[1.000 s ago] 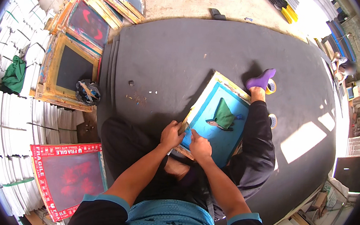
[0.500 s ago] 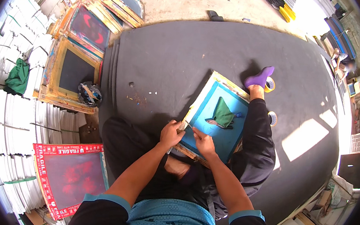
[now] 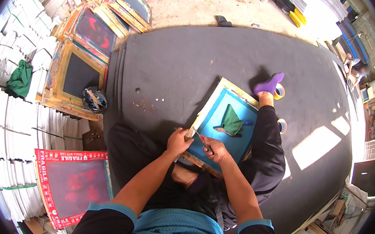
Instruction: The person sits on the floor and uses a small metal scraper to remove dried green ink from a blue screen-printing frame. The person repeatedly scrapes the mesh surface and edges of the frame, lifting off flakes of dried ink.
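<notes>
A wooden-framed printing screen (image 3: 231, 98) with blue mesh lies tilted across my lap, between my legs. My left hand (image 3: 178, 141) is closed around the frame's near left side. Just to its right, my right hand (image 3: 215, 149) grips a slim tool (image 3: 205, 141) with a red and dark handle. Its thin tip points at the inner edge of the wood beside my left fingers; the tip's exact shape is too small to make out. On the mesh rests a green cloth (image 3: 231, 119), with a greyish tool partly under it and a small blue piece at its right.
Dark sheets (image 3: 175, 49) form the surface under me. Two tape rolls (image 3: 280, 91) sit by my right leg. At left stand more screens (image 3: 82, 72), a black plastic bag (image 3: 94, 99) and white stacks (image 3: 21, 125). A red-bordered screen (image 3: 74, 185) is at lower left. Another person (image 3: 356, 71) is far right.
My right hand has turned and drawn slightly back, so the red and dark tool handle now shows. My left hand stays on the frame.
</notes>
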A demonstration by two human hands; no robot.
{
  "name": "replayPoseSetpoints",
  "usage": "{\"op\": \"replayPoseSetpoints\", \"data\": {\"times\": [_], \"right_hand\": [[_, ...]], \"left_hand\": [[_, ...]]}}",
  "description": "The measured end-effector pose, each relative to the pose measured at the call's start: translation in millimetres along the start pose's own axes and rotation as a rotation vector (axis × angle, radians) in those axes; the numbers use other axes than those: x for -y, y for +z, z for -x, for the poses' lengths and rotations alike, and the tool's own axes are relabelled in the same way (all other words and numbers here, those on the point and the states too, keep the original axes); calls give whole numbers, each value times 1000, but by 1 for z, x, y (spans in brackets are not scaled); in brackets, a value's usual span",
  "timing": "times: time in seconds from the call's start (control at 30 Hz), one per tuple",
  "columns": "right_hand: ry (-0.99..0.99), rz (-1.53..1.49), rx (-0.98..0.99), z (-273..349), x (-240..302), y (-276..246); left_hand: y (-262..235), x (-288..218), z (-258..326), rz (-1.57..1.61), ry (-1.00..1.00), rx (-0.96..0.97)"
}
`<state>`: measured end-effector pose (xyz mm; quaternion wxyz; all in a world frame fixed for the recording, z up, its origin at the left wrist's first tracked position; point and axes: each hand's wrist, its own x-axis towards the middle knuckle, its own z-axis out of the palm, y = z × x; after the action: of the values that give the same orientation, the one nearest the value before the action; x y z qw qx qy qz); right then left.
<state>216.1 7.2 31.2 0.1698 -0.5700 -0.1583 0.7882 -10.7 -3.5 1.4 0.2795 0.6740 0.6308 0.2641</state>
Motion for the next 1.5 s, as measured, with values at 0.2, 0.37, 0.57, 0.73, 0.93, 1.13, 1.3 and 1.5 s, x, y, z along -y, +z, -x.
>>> {"op": "replayPoseSetpoints", "data": {"times": [0.2,0.37,0.57,0.73,0.93,1.13,1.3,1.5], "right_hand": [[-695,995,-563,19,-15,21],[-598,1125,-674,29,-2,41],[-556,1275,-680,24,0,46],[-426,1492,-711,19,2,64],[-422,1171,-586,19,19,55],[-810,775,-466,4,-5,26],[-554,1254,-554,16,4,33],[-604,659,-320,-30,-20,-11]], "left_hand": [[0,-10,-4,-58,-75,45],[-1,-11,-6,-87,-86,72],[0,-9,-4,-86,-77,80],[0,-6,-3,-74,-37,99],[-2,-9,-4,-79,-30,100],[0,-8,-5,-74,8,77],[-3,-3,-3,-84,6,55],[2,-7,-5,-34,55,17]]}}
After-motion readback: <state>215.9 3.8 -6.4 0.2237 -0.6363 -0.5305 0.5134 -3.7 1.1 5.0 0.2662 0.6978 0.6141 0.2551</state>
